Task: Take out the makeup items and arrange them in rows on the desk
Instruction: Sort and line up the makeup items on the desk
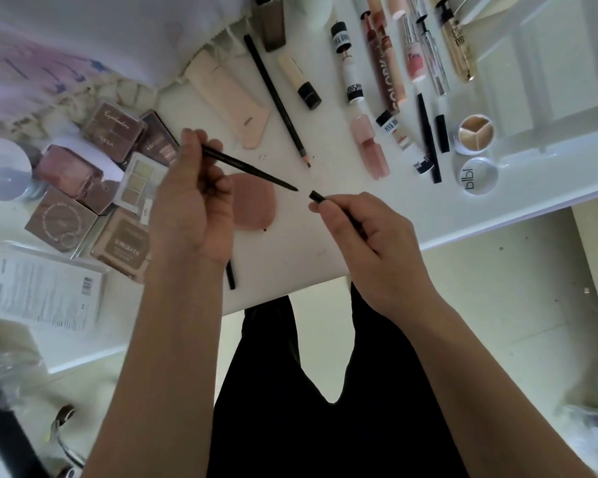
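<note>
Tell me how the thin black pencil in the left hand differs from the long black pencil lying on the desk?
The thin black pencil is held in the air by the left hand; the long black pencil lies flat on the desk, untouched. The held one looks slimmer and shorter, with a fine dark point facing the cap in the right hand. The lying one has a sharpened brownish tip. Both are slim black sticks.

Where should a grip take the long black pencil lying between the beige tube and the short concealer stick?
Mid-shaft of the long black pencil, pinched across its width from above. It lies flat and diagonal, with bare desk either side; the beige tube crowds its left.
</note>
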